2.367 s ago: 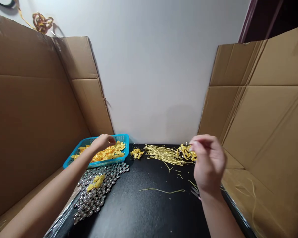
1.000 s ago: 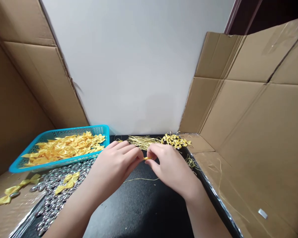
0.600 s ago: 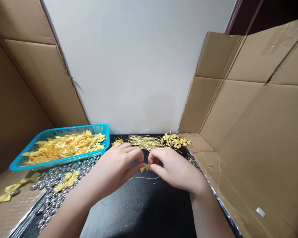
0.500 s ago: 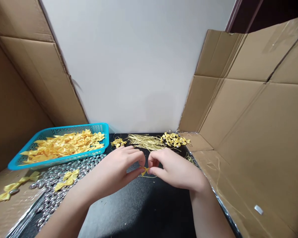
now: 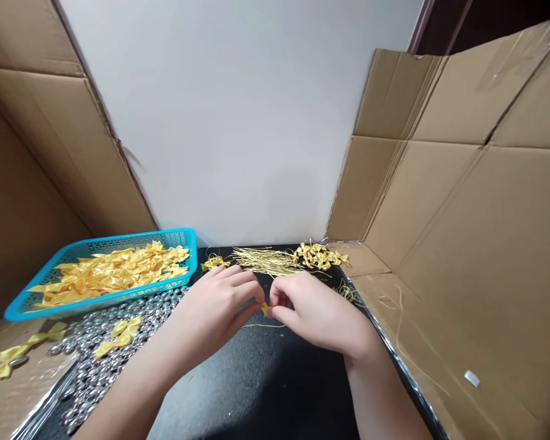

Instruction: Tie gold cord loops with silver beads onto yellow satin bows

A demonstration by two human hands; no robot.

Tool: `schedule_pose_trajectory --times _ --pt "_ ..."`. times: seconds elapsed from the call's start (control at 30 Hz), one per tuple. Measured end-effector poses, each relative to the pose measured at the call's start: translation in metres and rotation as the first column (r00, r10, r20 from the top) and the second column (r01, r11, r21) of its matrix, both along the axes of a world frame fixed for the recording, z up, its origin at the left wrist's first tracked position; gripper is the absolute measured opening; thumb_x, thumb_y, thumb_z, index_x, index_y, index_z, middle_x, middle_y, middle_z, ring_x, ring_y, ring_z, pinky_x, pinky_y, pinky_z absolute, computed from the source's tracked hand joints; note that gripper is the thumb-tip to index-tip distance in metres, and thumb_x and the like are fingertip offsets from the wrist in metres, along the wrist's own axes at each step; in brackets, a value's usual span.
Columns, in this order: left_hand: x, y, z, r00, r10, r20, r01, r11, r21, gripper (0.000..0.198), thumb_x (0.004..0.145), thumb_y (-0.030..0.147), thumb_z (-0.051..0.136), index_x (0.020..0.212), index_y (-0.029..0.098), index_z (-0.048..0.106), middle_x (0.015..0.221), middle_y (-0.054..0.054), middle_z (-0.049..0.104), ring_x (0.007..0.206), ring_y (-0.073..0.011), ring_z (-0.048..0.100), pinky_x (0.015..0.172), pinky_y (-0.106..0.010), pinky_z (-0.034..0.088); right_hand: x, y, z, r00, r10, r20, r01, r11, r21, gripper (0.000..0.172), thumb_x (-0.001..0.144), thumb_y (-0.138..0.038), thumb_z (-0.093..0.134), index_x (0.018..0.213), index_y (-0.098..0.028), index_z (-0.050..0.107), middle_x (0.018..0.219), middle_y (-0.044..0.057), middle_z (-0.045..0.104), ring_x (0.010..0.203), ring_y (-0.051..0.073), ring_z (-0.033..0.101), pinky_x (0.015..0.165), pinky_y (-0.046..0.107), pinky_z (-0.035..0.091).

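Between my two hands, over the black table (image 5: 229, 391), is a small yellow ribbon bow (image 5: 265, 309), mostly hidden by the fingers. My left hand (image 5: 229, 299) pinches its left side between thumb and fingertips. From the other side my right hand (image 5: 302, 308) pinches it too, fingers curled in. A thin gold cord (image 5: 263, 325) trails below the bow. Just beyond the hands lies a bundle of gold cords (image 5: 266, 261). Finished-looking bows with cords form a pile (image 5: 319, 255) at the back right, and a smaller cluster (image 5: 214, 263) sits behind my left hand.
A turquoise basket (image 5: 98, 299) full of yellow bows stands at the left. Silvery beads (image 5: 89, 379) spread in front of it, with loose bows (image 5: 119, 336) on top. Cardboard walls (image 5: 486, 244) enclose both sides. Cord scraps (image 5: 348, 292) lie near the right edge.
The view has shifted slightly. Both hands still pinch the bow, which shows less between the fingertips now; the cord below it reaches further left.
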State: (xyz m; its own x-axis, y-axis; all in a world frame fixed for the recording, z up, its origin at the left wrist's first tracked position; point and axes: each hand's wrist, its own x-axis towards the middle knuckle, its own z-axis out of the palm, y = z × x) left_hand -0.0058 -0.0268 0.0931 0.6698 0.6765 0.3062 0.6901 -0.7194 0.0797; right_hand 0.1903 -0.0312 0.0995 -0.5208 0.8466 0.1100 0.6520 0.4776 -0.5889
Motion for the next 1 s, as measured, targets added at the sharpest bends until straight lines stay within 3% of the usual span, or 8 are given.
schedule_pose_trajectory --times 0.2,0.4,0.57,0.77,1.0 --pt "0.001 0.001 -0.003 1.000 -0.011 0.004 0.011 0.994 -0.106 0.017 0.097 0.023 0.048 0.085 0.019 0.059 0.080 -0.003 0.064 0.078 -0.0221 0.058 0.071 -0.034 0.042 -0.001 0.001 0.001 0.999 -0.016 0.037 0.015 1.000 0.022 0.020 0.081 -0.008 0.059 0.065 -0.018 0.052 0.064 -0.002 0.059 0.059 0.011 0.049 0.056 0.024 0.031" --pt "0.005 0.004 -0.009 0.997 -0.002 0.073 0.019 0.971 -0.238 0.027 0.097 0.023 0.037 0.076 0.019 0.053 0.072 -0.002 0.058 0.064 -0.0183 0.054 0.061 -0.029 0.041 0.001 0.005 0.000 0.999 0.007 0.033 -0.007 1.000 0.006 0.019 0.083 -0.013 0.063 0.067 -0.018 0.055 0.070 -0.001 0.063 0.064 0.012 0.053 0.060 0.025 0.035" --pt "0.008 0.011 -0.016 0.977 -0.069 0.201 0.138 0.926 -0.351 0.031 0.099 0.028 0.033 0.080 0.018 0.055 0.073 -0.001 0.058 0.065 -0.0162 0.053 0.061 -0.026 0.041 0.008 0.012 0.000 0.994 0.104 -0.044 -0.107 0.992 -0.072 0.015 0.084 -0.011 0.062 0.070 -0.017 0.059 0.069 -0.001 0.064 0.063 0.011 0.056 0.060 0.023 0.039" --pt "0.005 0.015 -0.014 0.942 -0.131 0.310 0.264 0.858 -0.440 0.036 0.100 0.034 0.035 0.074 0.018 0.053 0.066 0.002 0.051 0.060 -0.0128 0.047 0.057 -0.022 0.037 0.015 0.026 -0.003 0.968 0.219 -0.126 -0.241 0.951 -0.196 0.011 0.080 -0.022 0.071 0.075 -0.016 0.063 0.068 -0.003 0.063 0.063 0.011 0.057 0.058 0.020 0.041" --pt "0.003 0.014 -0.013 0.950 -0.130 0.284 0.258 0.841 -0.475 0.033 0.099 0.032 0.038 0.075 0.017 0.055 0.067 0.002 0.052 0.062 -0.0129 0.048 0.059 -0.022 0.038 0.017 0.036 -0.006 0.937 0.326 -0.122 -0.348 0.877 -0.332 0.021 0.080 -0.030 0.071 0.070 -0.016 0.060 0.064 -0.005 0.056 0.058 0.008 0.048 0.056 0.020 0.039"
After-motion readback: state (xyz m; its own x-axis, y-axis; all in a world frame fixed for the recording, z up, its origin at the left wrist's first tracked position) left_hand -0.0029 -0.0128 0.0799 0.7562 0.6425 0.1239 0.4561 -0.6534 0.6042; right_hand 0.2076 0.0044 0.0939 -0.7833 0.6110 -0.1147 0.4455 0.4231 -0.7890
